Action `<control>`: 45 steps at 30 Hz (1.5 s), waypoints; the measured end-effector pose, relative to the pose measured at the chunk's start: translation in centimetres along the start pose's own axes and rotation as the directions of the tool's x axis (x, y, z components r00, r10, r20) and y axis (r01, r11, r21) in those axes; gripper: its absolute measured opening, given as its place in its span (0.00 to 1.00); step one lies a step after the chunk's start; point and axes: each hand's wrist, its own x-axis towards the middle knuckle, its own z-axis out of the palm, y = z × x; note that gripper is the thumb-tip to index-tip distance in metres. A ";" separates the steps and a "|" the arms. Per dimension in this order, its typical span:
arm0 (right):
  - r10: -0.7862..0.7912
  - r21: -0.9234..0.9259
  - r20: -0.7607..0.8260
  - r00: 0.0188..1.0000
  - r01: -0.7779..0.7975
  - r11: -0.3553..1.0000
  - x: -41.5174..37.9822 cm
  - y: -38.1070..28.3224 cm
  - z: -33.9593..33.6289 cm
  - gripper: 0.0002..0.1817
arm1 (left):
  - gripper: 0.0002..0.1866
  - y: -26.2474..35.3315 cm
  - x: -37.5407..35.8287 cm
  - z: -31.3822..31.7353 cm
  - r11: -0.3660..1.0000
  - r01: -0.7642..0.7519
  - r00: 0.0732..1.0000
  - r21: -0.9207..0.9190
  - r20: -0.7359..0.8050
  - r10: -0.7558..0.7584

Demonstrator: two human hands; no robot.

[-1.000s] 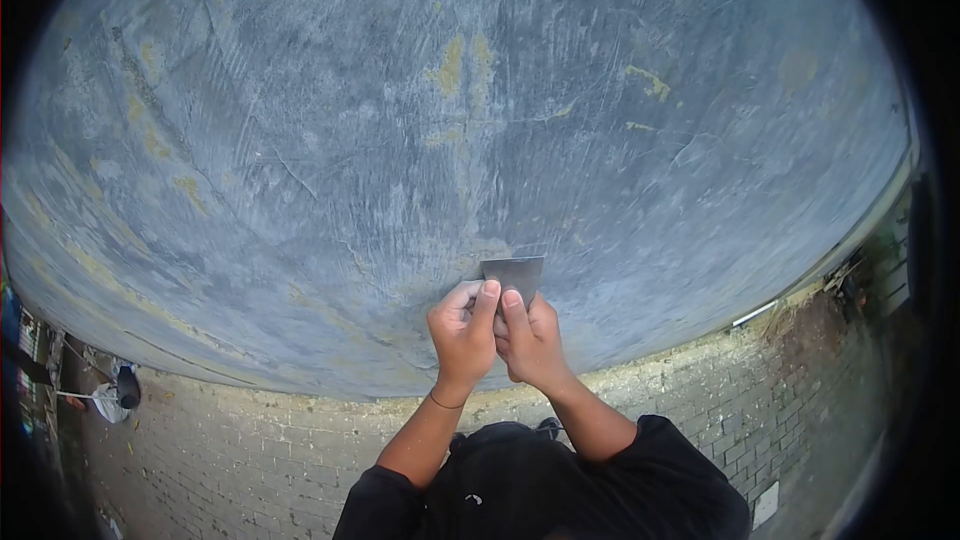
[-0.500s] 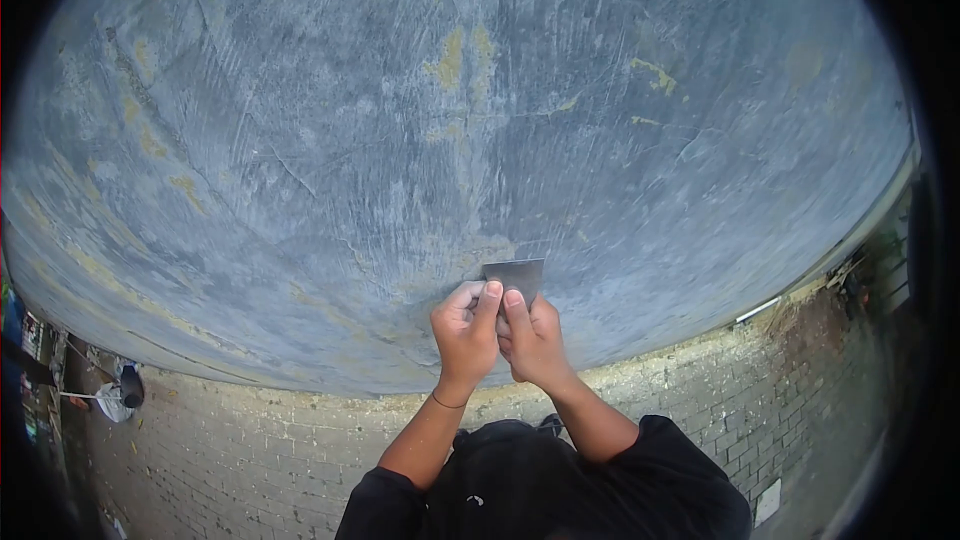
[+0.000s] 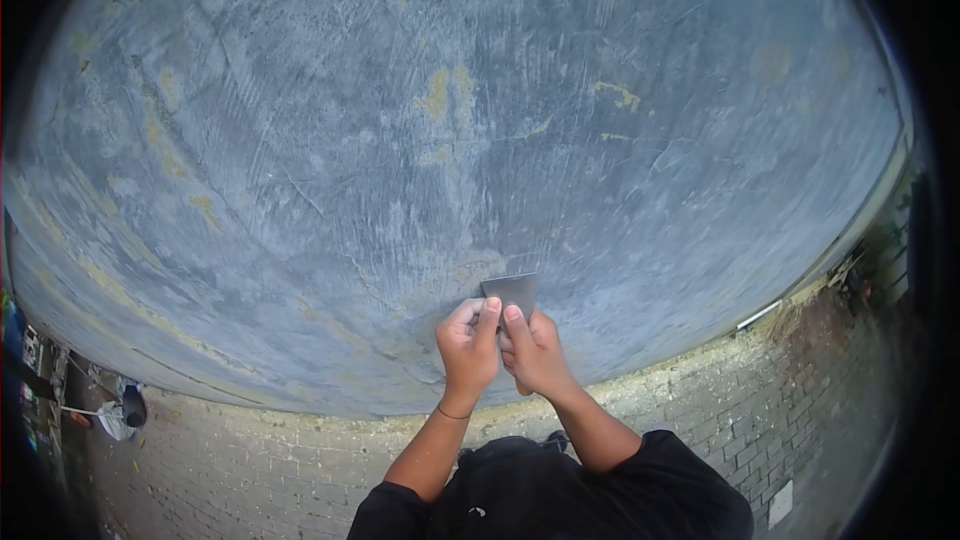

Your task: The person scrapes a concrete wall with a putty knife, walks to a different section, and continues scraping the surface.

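Both of my hands grip one scraper with a flat, dark metal blade (image 3: 511, 290), held low in front of the blue-grey wall (image 3: 350, 140). My left hand (image 3: 468, 348) is closed, its thumb pressed on the near face of the blade. From the other side my right hand (image 3: 540, 352) wraps around the tool, with its thumb beside the left one. Below the right hand a bit of the light-brown handle (image 3: 524, 388) shows; the fingers hide the rest. The blade's wide edge points up and overlaps the wall near a pale, worn patch (image 3: 475, 265).
Yellowish patches (image 3: 435, 95) and scratches mark the wall. Block paving (image 3: 300, 460) runs along its foot. A white bag beside a dark container (image 3: 133, 406) lies at the left. To the right are a white strip (image 3: 758, 315) and a pale slab (image 3: 781, 503).
The view has tilted up a little, so the wall marks sit lower. The scraper is slightly more tilted, and its handle end now shows under my right hand. Both hands keep their grip.
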 end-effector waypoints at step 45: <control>-0.111 0.039 -0.057 0.992 0.113 0.993 0.1 -1.7 -0.3 0.14 | 0.12 3.0 1.0 1.9 1.000 0.008 0.994 -0.002 0.106 -0.008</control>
